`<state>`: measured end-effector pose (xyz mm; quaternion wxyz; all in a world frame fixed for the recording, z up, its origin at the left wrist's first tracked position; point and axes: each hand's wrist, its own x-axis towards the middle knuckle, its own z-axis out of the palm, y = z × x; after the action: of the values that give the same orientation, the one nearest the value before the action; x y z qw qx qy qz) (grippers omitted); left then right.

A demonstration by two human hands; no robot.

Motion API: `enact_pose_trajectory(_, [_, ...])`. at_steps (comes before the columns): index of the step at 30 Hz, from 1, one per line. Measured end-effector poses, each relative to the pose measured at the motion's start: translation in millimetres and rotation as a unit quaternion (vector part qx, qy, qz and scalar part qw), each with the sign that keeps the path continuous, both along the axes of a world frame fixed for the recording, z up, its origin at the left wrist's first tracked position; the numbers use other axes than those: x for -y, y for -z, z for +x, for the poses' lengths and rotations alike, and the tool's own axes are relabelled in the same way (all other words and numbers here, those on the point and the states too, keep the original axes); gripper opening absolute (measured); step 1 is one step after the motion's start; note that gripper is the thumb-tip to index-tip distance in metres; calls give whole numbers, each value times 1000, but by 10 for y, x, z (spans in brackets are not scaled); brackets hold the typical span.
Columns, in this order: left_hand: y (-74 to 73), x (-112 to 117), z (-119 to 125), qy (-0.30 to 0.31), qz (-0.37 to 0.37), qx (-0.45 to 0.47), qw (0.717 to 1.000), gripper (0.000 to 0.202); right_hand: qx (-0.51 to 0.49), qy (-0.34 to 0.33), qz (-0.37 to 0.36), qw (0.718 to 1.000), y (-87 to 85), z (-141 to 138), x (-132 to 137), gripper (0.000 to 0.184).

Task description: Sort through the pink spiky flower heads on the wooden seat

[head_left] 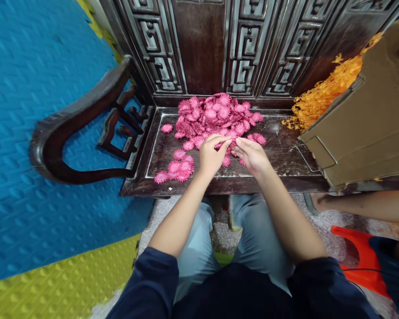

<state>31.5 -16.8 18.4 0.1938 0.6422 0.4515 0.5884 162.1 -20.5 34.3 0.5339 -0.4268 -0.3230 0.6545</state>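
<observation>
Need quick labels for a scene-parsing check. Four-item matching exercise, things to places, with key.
Things
1. Pile of pink, spiky-petalled flowers
2. Frilly bright-orange mass
3. Large brown cardboard piece
4. Curved dark-wood armrest

Places
A. Partly hidden behind the cardboard
B. Left end of the dark wooden bench, seen against the textured blue mat
C. Mid-bench, beyond the left hand and right hand
D. Bench's right side, in front of the orange

Pairs: 1-C; 2-A; 3-D; 4-B
</observation>
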Motion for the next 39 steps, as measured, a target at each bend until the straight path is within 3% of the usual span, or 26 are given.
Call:
enact_pose_trajectory(7, [-56, 34, -3, -25, 0, 9, 1000, 8, 21, -17, 34, 999, 28, -18, -4, 36])
enact_pose_trajectory(25, [-47, 60, 28, -30, 25, 89, 995, 6, 21, -38, 77, 996, 32, -5, 6, 33])
enact_pose_trajectory(39, [-65, 70, 49, -26, 28, 79, 996, 16, 25, -4, 66, 997, -19, -37, 21, 31])
